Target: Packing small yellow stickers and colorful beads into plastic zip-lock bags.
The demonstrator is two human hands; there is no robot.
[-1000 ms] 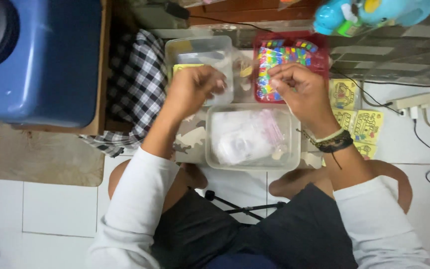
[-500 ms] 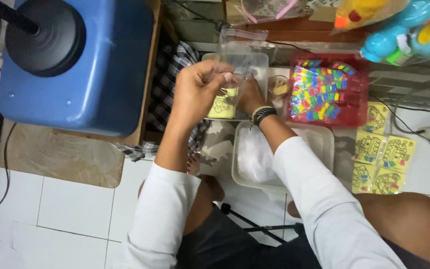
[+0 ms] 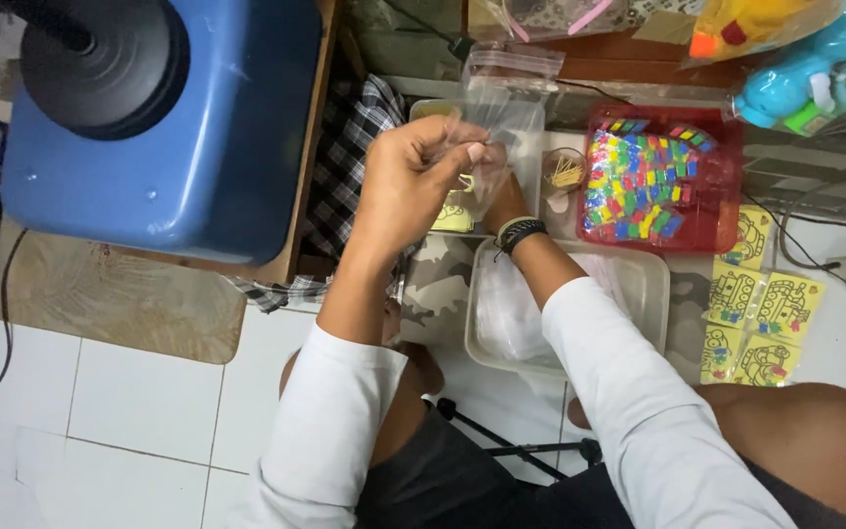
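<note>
Clear plastic bag held up just left of the red tray, left hand pinching its mouth. Right hand mostly hidden behind, grip unclear. Best to keep the mouth spread, pinch edges only, slide the yellow card in flat.

The blue container walls the left; bare white floor tiles (lower left) lie open.

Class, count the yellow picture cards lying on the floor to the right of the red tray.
4 yellow picture cards: one just below the red tray at, two side by side beneath it, one lowest. More may be hidden.
</note>
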